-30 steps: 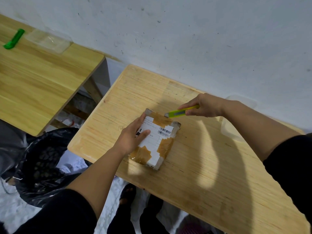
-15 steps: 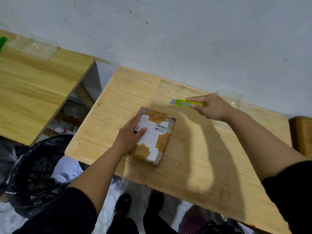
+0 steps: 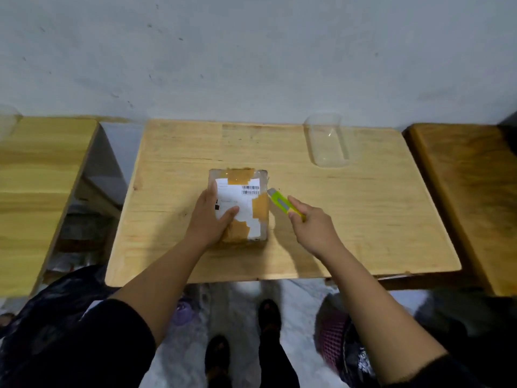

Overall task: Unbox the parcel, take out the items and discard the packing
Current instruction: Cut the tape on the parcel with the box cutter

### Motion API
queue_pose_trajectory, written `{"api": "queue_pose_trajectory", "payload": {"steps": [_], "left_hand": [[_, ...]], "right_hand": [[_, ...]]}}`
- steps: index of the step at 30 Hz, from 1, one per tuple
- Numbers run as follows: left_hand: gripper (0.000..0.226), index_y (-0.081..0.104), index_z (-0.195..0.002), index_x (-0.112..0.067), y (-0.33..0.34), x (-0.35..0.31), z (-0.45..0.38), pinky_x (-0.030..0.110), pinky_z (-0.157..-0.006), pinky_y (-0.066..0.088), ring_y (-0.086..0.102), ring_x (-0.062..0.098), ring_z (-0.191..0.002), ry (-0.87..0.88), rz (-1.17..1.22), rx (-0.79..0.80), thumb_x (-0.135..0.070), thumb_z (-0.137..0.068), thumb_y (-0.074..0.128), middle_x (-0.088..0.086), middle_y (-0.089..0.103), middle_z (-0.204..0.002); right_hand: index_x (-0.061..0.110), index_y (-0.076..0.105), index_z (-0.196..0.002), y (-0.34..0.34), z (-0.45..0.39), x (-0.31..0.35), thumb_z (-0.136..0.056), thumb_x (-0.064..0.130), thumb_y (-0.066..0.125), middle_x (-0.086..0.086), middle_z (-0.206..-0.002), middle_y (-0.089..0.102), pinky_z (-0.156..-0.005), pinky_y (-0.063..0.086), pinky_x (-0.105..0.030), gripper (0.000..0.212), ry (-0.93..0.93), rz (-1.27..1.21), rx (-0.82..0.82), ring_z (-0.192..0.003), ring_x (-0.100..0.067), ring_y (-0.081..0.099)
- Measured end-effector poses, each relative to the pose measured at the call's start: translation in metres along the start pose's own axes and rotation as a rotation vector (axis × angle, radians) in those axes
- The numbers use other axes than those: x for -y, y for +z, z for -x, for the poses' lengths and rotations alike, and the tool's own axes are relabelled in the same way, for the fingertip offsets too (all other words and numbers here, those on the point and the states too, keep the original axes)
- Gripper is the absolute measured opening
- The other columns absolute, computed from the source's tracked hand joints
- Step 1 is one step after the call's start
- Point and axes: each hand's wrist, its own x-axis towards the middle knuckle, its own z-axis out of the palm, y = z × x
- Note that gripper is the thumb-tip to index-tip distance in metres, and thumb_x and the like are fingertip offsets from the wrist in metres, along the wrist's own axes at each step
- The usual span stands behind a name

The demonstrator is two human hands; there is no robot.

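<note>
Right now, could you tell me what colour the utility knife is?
The utility knife, held in the right hand, is bright yellow-green, seen in the head view.

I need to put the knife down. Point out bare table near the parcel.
Bare wood lies right of the parcel, below the clear container, out to the table edge. Left of the left hand is free too. The knife side is crowded.
</note>
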Motion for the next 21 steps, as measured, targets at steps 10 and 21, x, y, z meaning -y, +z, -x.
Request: {"api": "queue_pose_trajectory", "payload": {"steps": [10,21], "left_hand": [[0.081,0.008,-0.148,-0.015,0.004,0.004,-0.001,0.038,-0.109,0.027,0.029,0.027,-0.134,0.006,0.015,-0.009,-0.039,-0.087,0.056,0.014,0.030,-0.148],[0.080,0.009,-0.148,-0.017,0.004,0.000,0.001,0.033,-0.102,0.030,0.033,0.024,-0.131,-0.029,0.049,-0.023,-0.038,-0.087,0.057,0.011,0.033,-0.146]], "right_hand": [[0.026,0.052,-0.131,0.019,0.012,0.002,-0.093,0.020,0.048,0.000,-0.090,0.052,-0.079,0.038,-0.024,0.039,0.130,-0.144,-0.050,-0.082,-0.018,0.047],[0.031,0.051,-0.130,0.021,0.033,-0.015,-0.093,0.021,0.049,0.016,-0.073,0.044,-0.057,0.029,-0.012,0.038,0.172,-0.234,-0.003,-0.059,0.005,0.033]]}}
